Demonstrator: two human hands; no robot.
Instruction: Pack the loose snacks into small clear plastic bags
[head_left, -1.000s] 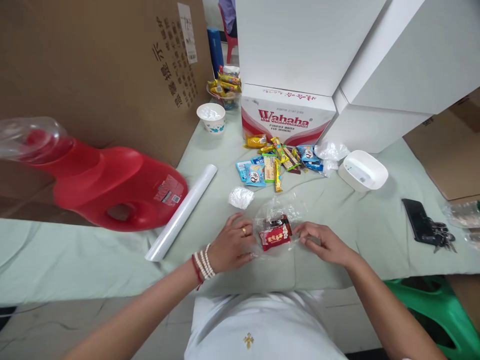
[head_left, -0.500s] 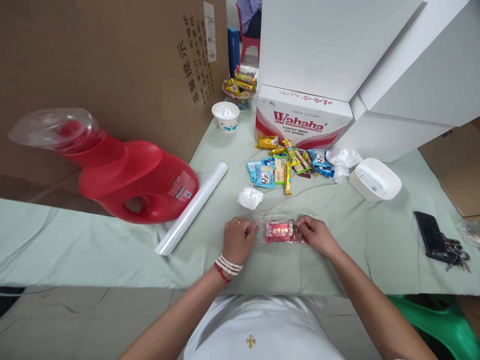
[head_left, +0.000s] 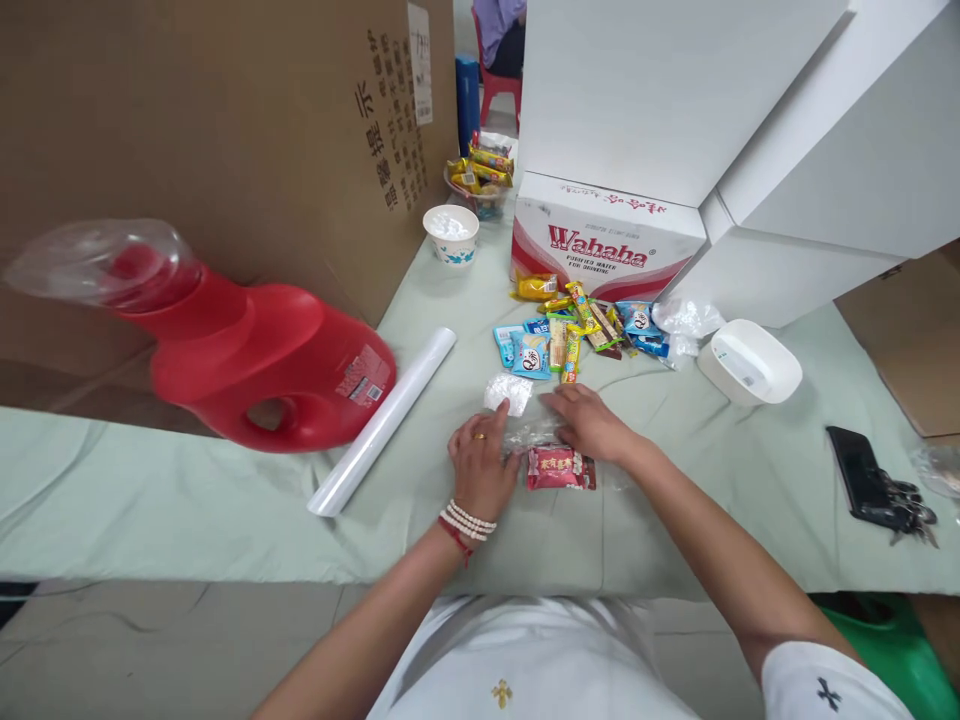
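Note:
A red-wrapped snack packet (head_left: 555, 467) lies near the table's front, on or in a clear plastic film (head_left: 532, 434) whose edges I cannot fully trace. My left hand (head_left: 484, 465) rests at the film's left side, fingers apart and thumb near the red packet. Just above the packet, my right hand (head_left: 592, 422) reaches over the film, its fingers stretched out and touching its far part. A crumpled white plastic piece (head_left: 510, 394) sits at my left fingertips. Beyond my right fingers are mixed wrapped snacks (head_left: 531, 356) in a loose pile.
At left a red jug (head_left: 270, 360) leans by a white roll (head_left: 386, 420) and a large cardboard box (head_left: 225, 130). Behind stand a paper bowl (head_left: 451, 248), a snack bowl (head_left: 480, 186) and a Wahaha carton (head_left: 607, 240). At right are a white dish (head_left: 780, 365), phone (head_left: 855, 465) and keys (head_left: 911, 505).
My right hand has let go of the film's right end and moved left and forward over it. My left hand has opened from a pinch and shifted slightly right.

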